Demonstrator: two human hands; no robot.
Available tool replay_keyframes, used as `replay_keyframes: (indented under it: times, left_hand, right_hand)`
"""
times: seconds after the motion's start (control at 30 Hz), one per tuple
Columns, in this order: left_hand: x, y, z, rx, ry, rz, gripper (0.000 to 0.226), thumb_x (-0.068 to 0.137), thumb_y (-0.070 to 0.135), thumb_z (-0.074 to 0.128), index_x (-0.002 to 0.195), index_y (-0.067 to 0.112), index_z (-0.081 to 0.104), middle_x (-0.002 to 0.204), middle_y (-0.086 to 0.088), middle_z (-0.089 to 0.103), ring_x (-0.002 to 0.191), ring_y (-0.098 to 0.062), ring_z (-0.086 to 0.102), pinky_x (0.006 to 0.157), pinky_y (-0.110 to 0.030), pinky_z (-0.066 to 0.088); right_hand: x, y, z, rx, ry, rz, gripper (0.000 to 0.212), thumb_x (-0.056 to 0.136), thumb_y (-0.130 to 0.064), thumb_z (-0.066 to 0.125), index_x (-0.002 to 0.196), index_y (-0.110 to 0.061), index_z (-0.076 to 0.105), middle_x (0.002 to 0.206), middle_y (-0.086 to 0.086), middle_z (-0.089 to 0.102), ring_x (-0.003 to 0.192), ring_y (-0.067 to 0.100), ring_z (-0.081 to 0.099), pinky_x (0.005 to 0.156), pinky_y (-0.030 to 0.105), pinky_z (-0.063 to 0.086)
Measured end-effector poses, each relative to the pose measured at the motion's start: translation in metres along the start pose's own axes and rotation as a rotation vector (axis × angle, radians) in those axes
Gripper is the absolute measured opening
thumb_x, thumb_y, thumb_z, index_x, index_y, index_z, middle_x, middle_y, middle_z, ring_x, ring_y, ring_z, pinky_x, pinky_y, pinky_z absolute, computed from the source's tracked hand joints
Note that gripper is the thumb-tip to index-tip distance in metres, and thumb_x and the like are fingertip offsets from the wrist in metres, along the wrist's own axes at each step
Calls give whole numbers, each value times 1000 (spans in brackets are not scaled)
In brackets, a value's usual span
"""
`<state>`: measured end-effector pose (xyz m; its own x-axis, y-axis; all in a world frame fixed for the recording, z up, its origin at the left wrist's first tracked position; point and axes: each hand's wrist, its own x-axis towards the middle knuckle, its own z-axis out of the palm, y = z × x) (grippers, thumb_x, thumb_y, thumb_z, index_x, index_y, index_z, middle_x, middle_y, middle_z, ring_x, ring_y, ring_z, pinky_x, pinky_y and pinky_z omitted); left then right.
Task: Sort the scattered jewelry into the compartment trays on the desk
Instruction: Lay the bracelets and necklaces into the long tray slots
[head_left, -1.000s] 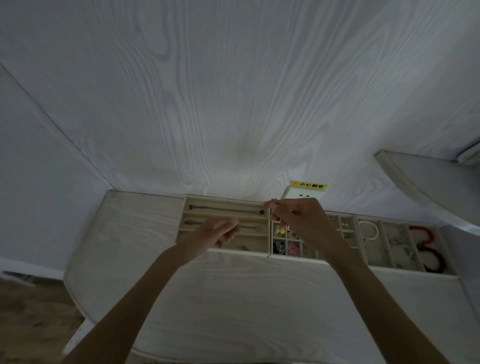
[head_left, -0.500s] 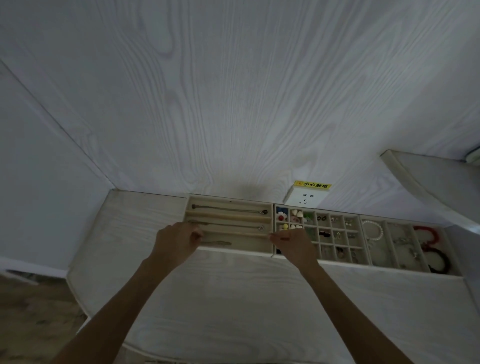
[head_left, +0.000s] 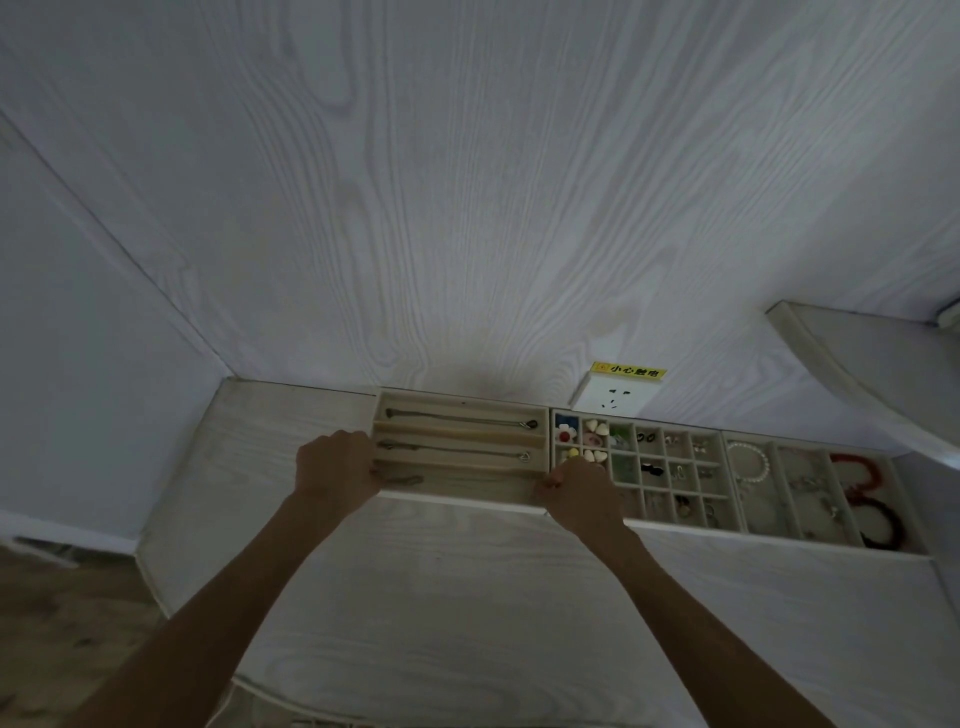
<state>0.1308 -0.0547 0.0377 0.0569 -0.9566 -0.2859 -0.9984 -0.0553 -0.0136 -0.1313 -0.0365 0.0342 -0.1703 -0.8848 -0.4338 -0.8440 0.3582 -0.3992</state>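
Desk (head_left: 467, 597) of pale wood runs along a wall, bare on its near side, with three trays lined up at its far edge. Necklace tray (head_left: 457, 486) at left holds three chains (head_left: 452, 415) in long slots, a grid tray (head_left: 670, 475) in the middle holds charms and earrings, and a right tray (head_left: 800, 499) holds bracelets (head_left: 748, 462). Sorting looks nearly done: no loose jewelry shows on the desk. Left hand (head_left: 335, 467) curls its fingers over the necklace tray's left end, beside the nearest chain (head_left: 402, 479). Right hand (head_left: 579, 491) grips the tray's near right corner, knuckles covering part of the grid tray. Whether either hand also pinches a chain end cannot be told. A socket (head_left: 613, 400) sits on the wall behind.
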Motion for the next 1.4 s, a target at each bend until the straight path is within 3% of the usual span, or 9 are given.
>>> replay_keyframes:
  times: [0.2,0.57,0.7,0.83,0.9,1.0,1.2,1.27,1.4]
  left_hand:
    - [6,7,-9,113,-36,-14,24,81,35,62,95,16,61,91,0,65,88,-20,65,68,-25,42]
    - [13,17,-15,301,-113,32,23,86,16,57,109,16,59,107,0,63,99,-18,62,71,-25,40]
    - [9,13,-18,291,-115,75,19,89,19,54,106,16,61,101,1,65,94,-18,63,68,-25,39]
    - [-6,-7,-17,112,-114,122,26,88,21,53,113,25,60,114,3,62,101,-18,61,77,-24,42]
    - [-19,-17,-18,39,-160,139,43,86,17,53,127,30,51,123,5,56,107,-16,57,82,-23,42]
    - [-40,-22,-16,106,-253,204,70,88,14,52,147,32,19,127,3,48,109,-17,55,82,-24,42]
    - [-47,-21,-3,106,-281,234,88,86,16,54,148,37,-5,124,1,53,91,-15,57,60,-21,34]
    - [-46,-19,-2,113,-277,243,89,85,16,55,148,37,-3,120,0,56,86,-15,56,56,-21,32]
    - [-45,-18,-1,149,-247,259,83,84,18,55,149,36,6,119,0,57,97,-18,61,67,-24,35]
  right_hand:
    - [-3,-13,-3,-215,26,-54,12,84,-20,53,76,-14,59,76,5,60,80,24,64,63,26,45]
    - [-4,-16,-3,-451,109,-184,14,88,-21,55,93,-11,64,95,6,68,89,22,66,69,27,44]
    - [-8,-15,-4,-508,103,-250,16,92,-22,51,97,-12,63,97,5,66,90,21,64,68,27,42]
    - [-9,-7,-7,-486,93,-326,23,95,-24,45,93,-14,66,93,4,69,84,19,66,69,27,48]
    - [-12,1,-12,-435,60,-362,26,95,-20,44,106,-22,67,101,1,70,90,17,66,76,30,54]
    - [-20,11,-24,-391,-10,-391,42,95,-14,43,128,-37,54,118,-2,65,104,16,63,83,33,53]
    - [-26,8,-32,-581,-151,-437,56,94,-6,39,138,-40,39,133,0,56,109,20,61,84,33,50]
    - [-29,7,-33,-628,-188,-448,58,94,-4,37,141,-38,34,134,-1,55,109,19,60,80,27,47]
    - [-30,2,-31,-689,-239,-422,60,94,-2,34,144,-36,29,124,5,59,94,19,61,57,22,36]
